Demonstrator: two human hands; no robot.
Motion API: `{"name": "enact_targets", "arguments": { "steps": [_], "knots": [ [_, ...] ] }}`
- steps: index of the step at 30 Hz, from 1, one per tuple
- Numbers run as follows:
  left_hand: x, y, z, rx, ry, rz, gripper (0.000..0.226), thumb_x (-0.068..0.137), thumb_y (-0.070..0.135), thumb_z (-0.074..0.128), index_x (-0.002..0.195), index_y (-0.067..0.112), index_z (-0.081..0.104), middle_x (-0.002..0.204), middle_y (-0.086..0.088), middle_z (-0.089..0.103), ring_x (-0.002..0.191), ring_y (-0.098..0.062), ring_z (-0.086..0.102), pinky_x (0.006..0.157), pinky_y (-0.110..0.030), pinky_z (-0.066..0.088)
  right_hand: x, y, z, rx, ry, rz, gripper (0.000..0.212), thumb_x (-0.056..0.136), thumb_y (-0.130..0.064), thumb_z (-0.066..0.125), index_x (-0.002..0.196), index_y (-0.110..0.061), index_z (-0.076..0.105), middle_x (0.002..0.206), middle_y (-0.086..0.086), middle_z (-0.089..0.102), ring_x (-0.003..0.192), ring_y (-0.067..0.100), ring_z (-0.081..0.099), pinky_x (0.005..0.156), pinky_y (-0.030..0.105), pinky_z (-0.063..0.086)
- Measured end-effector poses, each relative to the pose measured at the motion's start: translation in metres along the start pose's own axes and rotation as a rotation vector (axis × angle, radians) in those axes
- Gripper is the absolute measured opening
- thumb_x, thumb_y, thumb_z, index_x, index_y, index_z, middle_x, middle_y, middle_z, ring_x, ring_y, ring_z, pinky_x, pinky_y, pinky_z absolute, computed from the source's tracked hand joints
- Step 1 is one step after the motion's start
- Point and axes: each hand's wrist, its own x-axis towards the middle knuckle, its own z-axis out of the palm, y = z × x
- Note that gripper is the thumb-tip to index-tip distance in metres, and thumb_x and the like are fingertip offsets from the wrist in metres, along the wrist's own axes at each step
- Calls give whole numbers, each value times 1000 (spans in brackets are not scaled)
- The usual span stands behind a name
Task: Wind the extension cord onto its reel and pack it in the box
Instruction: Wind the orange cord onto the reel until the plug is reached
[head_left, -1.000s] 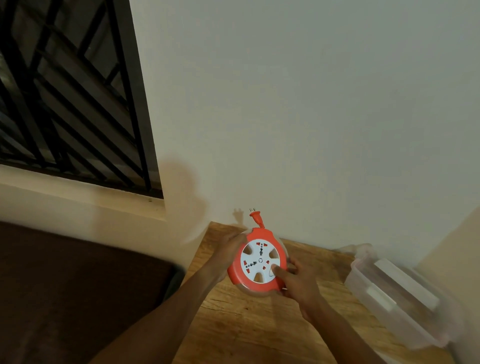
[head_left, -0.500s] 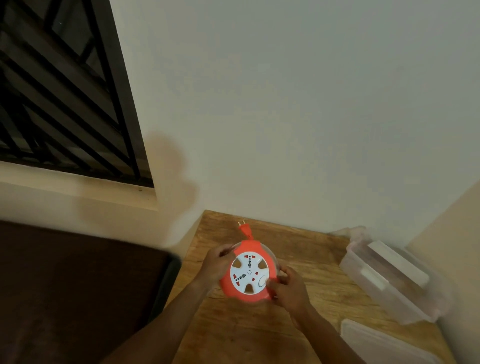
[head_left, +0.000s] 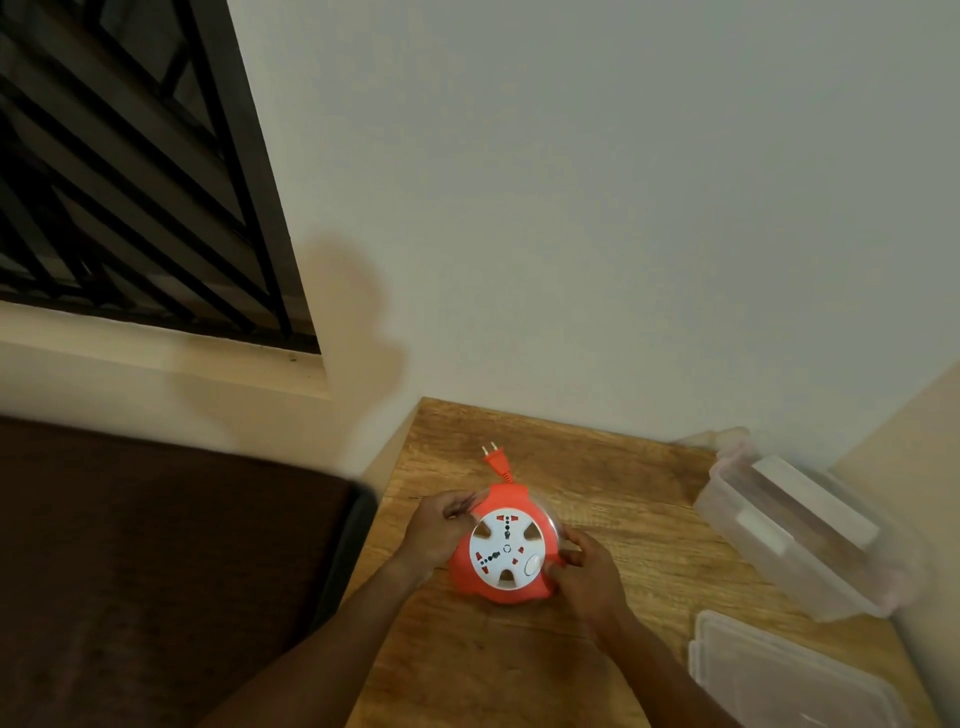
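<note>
An orange cord reel with a white socket face is held over the wooden table. Its orange plug sticks out from the top on a short stub of cord, prongs pointing away. My left hand grips the reel's left rim and my right hand grips its lower right rim. The rest of the cord is wound out of sight inside the reel. A clear plastic box stands open at the table's right, by the wall.
A clear plastic lid lies flat at the table's near right corner. A dark brown cushion lies left of the table. The white wall backs the table, with a barred window up on the left.
The reel with both hands has come down lower over the table. The view has tipped down, bringing the lid into sight.
</note>
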Motion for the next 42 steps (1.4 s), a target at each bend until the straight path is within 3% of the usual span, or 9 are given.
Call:
{"name": "enact_targets", "arguments": {
  "steps": [12,15,21,28,32,34,38,40,42],
  "knots": [
    [-6,-19,1,77,54,-20,37,97,8,69,133,17,70,124,-3,76,103,-17,75,85,-41,67,-4,2,3,-34,-54,-12,45,82,2,59,112,-31,67,91,-6,76,79,14,73,71,40,61],
    [-8,-28,-2,86,34,-85,39,94,3,72,132,13,69,112,2,77,94,-10,75,73,-28,66,-4,6,4,-38,-57,-3,44,84,2,62,115,-30,67,98,-6,75,85,13,72,75,40,61],
    [-5,-36,-6,117,36,-139,47,91,2,76,137,8,65,131,-11,72,89,-2,68,64,-17,59,2,9,6,-56,-43,35,41,82,0,64,116,-23,70,101,1,75,83,15,72,71,37,62],
    [-2,-33,-2,93,50,-176,53,91,4,76,142,9,61,136,-12,69,90,-6,66,69,-20,58,4,11,4,-50,-45,59,40,83,-2,68,120,-16,68,108,6,73,85,16,72,67,30,61],
    [1,-31,2,44,48,-193,52,90,3,77,140,10,63,115,2,73,89,-3,67,66,-20,59,4,11,-1,-18,-26,82,37,81,0,69,114,-16,69,105,6,73,87,17,71,70,34,61],
    [2,-29,7,26,56,-190,52,91,4,76,141,11,63,118,2,72,97,-10,70,72,-25,62,3,11,-5,7,-8,89,39,79,3,70,113,-16,68,103,5,72,86,16,71,65,29,60],
    [4,-22,23,-36,76,-164,49,93,1,72,140,9,63,140,-12,67,119,-30,69,98,-50,61,5,13,-20,107,29,123,38,76,8,69,103,-19,70,89,-3,75,77,14,73,58,27,59],
    [7,-16,32,-122,76,-179,49,92,-3,71,139,7,64,139,-13,67,121,-33,68,100,-53,59,7,13,-30,173,43,115,36,75,10,68,94,-21,72,79,-4,76,72,13,73,54,26,57],
    [7,-5,42,-217,61,-199,47,92,-8,70,136,7,65,133,-13,71,116,-34,71,91,-48,62,10,9,-39,241,23,130,32,78,6,66,97,-18,74,83,-1,77,75,19,74,59,35,60]
  ]
}}
